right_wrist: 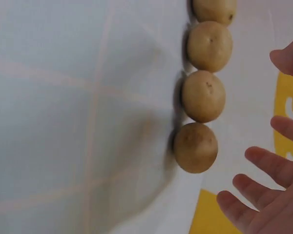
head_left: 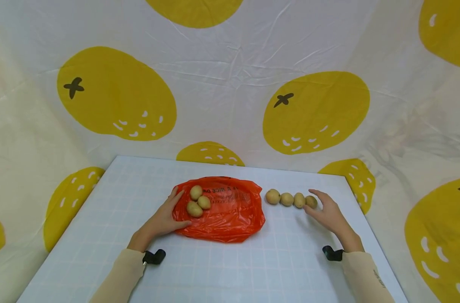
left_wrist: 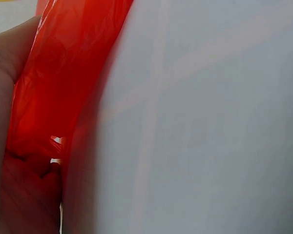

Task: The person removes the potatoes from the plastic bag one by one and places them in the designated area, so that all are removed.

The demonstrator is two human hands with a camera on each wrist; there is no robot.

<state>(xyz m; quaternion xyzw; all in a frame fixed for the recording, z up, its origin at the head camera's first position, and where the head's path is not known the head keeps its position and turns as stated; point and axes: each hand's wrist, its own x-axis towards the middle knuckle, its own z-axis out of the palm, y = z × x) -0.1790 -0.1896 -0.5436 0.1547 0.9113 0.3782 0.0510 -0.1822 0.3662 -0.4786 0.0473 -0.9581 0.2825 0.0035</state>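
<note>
Four potatoes point(head_left: 287, 199) are lined up beside the bag point(head_left: 230, 210); three others point(head_left: 204, 202) are laid on it. The fingers of the right hand point(head_left: 330, 215) are spread near the row; by a bump, it could be scattered. The bag is touched by the left hand point(head_left: 162, 216); pinching cannot be told.
</note>
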